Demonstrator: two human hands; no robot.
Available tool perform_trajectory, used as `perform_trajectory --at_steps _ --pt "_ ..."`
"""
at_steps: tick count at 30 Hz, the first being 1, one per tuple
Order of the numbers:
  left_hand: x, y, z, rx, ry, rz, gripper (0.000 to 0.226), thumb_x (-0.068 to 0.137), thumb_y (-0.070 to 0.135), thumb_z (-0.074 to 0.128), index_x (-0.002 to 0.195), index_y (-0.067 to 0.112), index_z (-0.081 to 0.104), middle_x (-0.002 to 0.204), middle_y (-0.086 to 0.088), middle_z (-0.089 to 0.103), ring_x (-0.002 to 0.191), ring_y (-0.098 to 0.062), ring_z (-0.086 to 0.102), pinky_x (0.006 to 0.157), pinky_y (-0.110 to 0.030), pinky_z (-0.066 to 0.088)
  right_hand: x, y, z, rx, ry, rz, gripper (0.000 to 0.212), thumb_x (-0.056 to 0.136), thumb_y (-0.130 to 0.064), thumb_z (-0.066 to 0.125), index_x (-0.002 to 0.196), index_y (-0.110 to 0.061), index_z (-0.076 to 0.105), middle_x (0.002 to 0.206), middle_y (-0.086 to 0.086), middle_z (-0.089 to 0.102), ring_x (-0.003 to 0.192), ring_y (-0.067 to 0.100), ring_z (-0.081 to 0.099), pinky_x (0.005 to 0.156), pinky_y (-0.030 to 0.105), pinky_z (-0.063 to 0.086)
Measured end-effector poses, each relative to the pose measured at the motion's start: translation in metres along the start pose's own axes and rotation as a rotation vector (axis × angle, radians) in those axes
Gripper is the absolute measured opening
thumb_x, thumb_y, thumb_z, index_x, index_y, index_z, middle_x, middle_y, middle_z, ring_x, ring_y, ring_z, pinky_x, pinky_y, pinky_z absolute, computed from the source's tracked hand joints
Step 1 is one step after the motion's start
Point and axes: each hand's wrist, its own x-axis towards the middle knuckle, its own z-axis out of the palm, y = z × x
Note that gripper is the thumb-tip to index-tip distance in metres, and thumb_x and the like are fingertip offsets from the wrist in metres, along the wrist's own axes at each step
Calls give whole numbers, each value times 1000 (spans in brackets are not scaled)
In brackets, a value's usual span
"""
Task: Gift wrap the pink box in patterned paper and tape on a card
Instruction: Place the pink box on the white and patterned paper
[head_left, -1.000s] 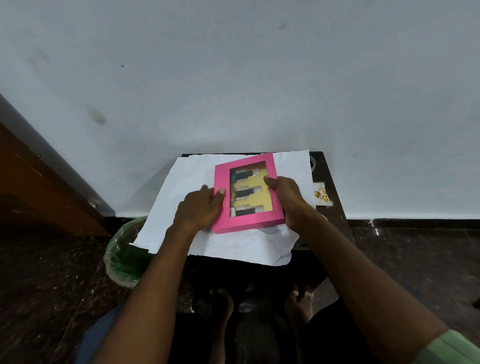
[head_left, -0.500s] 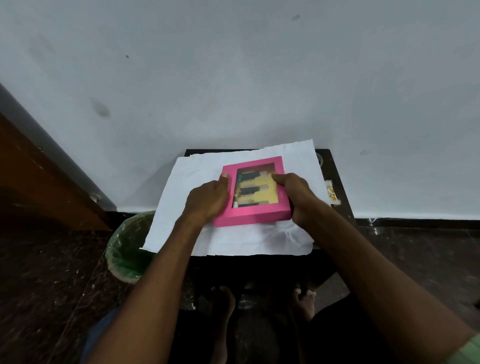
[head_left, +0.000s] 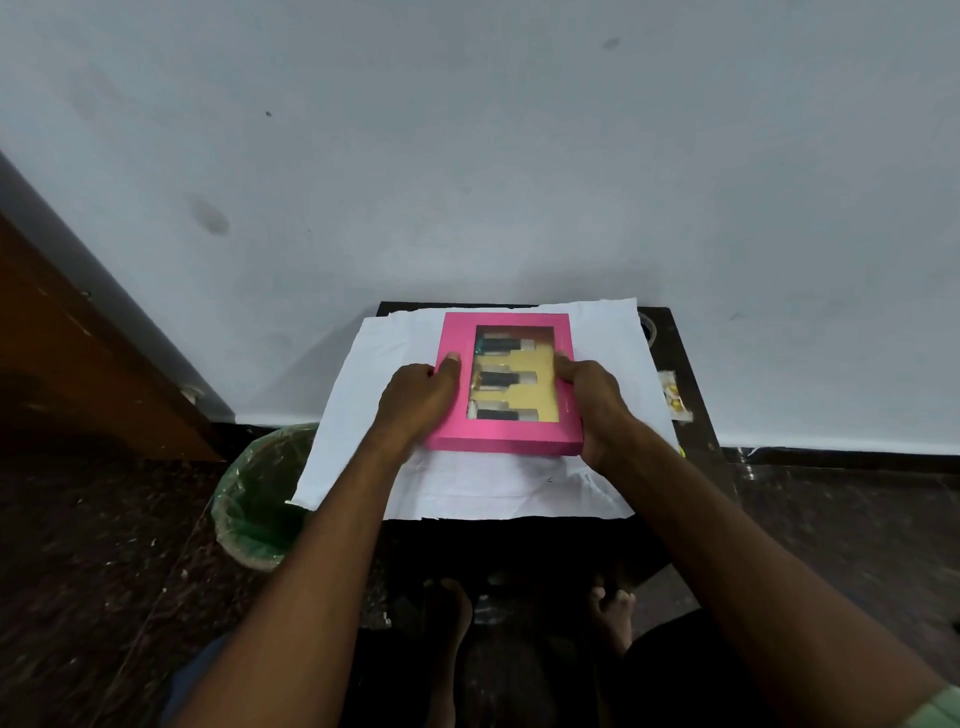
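Two bare hands grip a pink box (head_left: 506, 439) from opposite sides. Left hand (head_left: 418, 400): thumb lies on the top face of the left border, remaining fingers curl around the left edge, out of sight beneath. Right hand (head_left: 592, 392): thumb rests on the right border beside the clear window, other fingers wrap the right side wall. Between the two thumbs, the window shows three dark bottles (head_left: 501, 379) set in a yellow insert. Box sits squared to the wall; whether it rests flat on the sheet below or is lifted just off it, cannot tell. Under both hands spreads a sheet of paper (head_left: 519, 493), white side up, creased, covering most of a small dark table (head_left: 691, 415) and overhanging its left edge. Right of the right hand, apart from the paper, a small yellow-printed card (head_left: 674, 395) lies on the bare tabletop; beyond it, near the far corner, a roll of tape (head_left: 648, 327), partly hidden by the paper. Left of the left forearm, on the floor, stands a bin with a green liner (head_left: 260, 499).
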Motion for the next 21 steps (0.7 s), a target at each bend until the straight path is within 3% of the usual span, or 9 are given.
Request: perform_trajectory --at_steps 3,6,10,13,15,16,18,21 --pt "-3 6 3 -60 10 -17 70 112 53 33 107 -4 72 104 -20 76 99 -35 71 87 -41 54 1 -3 -1 26 -10 -8 23 110 -35 47 119 -22 64 107 8 77 94 31 74 76 42 61" --pt "-6 9 8 -88 -20 -59 64 114 52 26 111 8 72 107 -13 74 98 -28 70 90 -38 54 -2 -3 0 -13 -8 -52 31 112 -42 41 116 -23 65 109 8 76 96 31 74 80 43 61" --pt "-7 10 7 -268 -61 -165 59 115 50 23 103 15 69 98 -8 73 82 -20 67 71 -30 51 -3 -8 -2 168 -46 -110 56 113 -51 25 125 -17 68 115 10 78 103 28 76 90 45 60" --pt "-14 17 6 -482 -175 -187 58 116 50 27 97 17 72 89 -6 74 67 -16 66 60 -26 50 -6 -5 2 280 -139 -105 37 114 -27 35 131 -15 65 120 14 75 114 35 69 93 55 59" --pt "-22 28 10 -581 -296 -171 55 117 46 30 113 14 74 94 -10 78 68 -18 72 57 -27 56 -8 2 11 310 -227 -60 32 111 -29 40 124 -14 66 129 21 69 121 43 64 99 64 54" --pt "-24 30 14 -559 -333 -133 52 117 43 31 120 11 71 97 -10 78 71 -20 74 60 -32 60 -9 6 16 334 -268 -19 38 109 -40 44 121 -12 67 132 24 65 123 45 62 105 70 47" --pt "-22 29 22 -300 -329 56 42 114 44 33 132 21 63 101 -4 77 83 -22 74 80 -50 65 -13 11 23 440 -352 65 48 101 -52 54 116 -10 70 121 21 66 114 42 66 111 73 38" --pt "-24 23 20 165 -159 383 37 112 54 28 134 48 58 102 11 76 94 -15 73 89 -47 61 -15 14 25 542 -378 98 43 91 -47 61 114 -12 74 109 15 76 97 39 75 103 67 48"
